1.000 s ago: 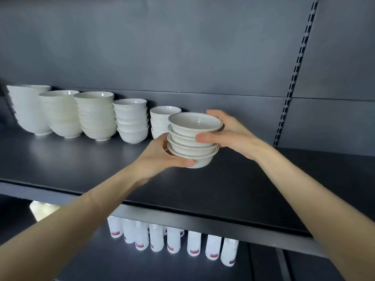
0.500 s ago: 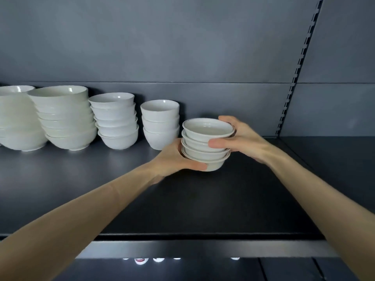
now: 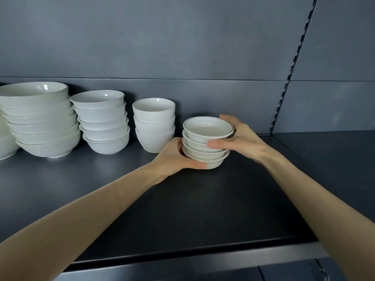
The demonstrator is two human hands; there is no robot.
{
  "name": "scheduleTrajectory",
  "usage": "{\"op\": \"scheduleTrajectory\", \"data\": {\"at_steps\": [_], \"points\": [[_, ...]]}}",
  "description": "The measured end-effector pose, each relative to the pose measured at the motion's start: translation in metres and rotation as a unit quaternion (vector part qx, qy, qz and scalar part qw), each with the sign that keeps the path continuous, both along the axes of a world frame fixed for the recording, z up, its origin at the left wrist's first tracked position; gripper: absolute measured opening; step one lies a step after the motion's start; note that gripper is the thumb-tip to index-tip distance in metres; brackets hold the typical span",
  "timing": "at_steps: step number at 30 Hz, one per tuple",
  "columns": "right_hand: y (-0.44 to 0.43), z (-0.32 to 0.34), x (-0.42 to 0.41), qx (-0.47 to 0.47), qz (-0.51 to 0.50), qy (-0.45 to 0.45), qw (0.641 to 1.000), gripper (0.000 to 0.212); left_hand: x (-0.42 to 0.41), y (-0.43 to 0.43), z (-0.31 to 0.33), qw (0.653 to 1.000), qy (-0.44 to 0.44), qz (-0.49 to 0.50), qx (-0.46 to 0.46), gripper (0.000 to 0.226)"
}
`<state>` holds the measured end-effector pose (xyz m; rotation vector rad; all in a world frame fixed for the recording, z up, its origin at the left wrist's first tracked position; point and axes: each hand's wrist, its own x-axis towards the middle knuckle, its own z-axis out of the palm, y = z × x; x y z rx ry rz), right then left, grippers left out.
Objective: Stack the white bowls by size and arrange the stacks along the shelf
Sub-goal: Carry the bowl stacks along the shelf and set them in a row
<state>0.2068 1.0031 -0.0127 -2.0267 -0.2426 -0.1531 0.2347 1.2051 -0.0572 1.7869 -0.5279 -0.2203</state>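
Observation:
A stack of several small shallow white bowls (image 3: 207, 136) rests on, or just above, the dark shelf (image 3: 182, 203), right of the other stacks. My left hand (image 3: 174, 157) cups its bottom left side, thumb under the lowest bowl. My right hand (image 3: 237, 138) wraps its right side, thumb across the front. Left of it stand a stack of three small deep bowls (image 3: 154, 124), a stack of several medium bowls (image 3: 103, 122) and a stack of several large bowls (image 3: 40, 120). A further stack (image 3: 5, 147) is cut off at the left edge.
The grey back panel (image 3: 182, 47) rises right behind the stacks. A slotted upright rail (image 3: 292, 69) runs down the wall to the right of my hands. The shelf's front lip (image 3: 203, 258) lies near the bottom of the view.
Both hands have carried the small stack further back and down toward the shelf, closer to the three deep bowls. The view has moved closer and to the right.

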Motion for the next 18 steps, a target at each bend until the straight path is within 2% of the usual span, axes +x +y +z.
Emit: {"op": "scheduleTrajectory", "data": {"at_steps": [1,4,9,12,16,18], "points": [[-0.001,0.0,0.003,0.001,0.005,0.002,1.0,0.084,0.002,-0.001,-0.001,1.0,-0.004,0.009,0.0,0.062],[-0.006,-0.003,0.012,0.007,0.013,-0.008,1.0,0.065,0.004,-0.006,-0.003,0.999,-0.011,0.053,-0.003,0.055],[-0.01,-0.004,0.03,0.02,0.023,-0.008,1.0,0.061,0.009,-0.014,-0.007,0.991,-0.033,0.132,0.019,0.044],[-0.011,-0.005,0.042,0.008,0.027,-0.009,1.0,0.078,0.016,-0.018,-0.009,0.983,-0.042,0.174,0.034,0.054],[-0.013,-0.004,0.054,0.011,0.045,0.004,0.999,0.089,0.022,-0.025,-0.01,0.975,-0.057,0.211,0.045,0.051],[-0.015,-0.003,0.06,0.017,0.048,0.017,0.999,0.111,0.025,-0.027,-0.01,0.973,-0.064,0.219,0.044,0.047]]}}
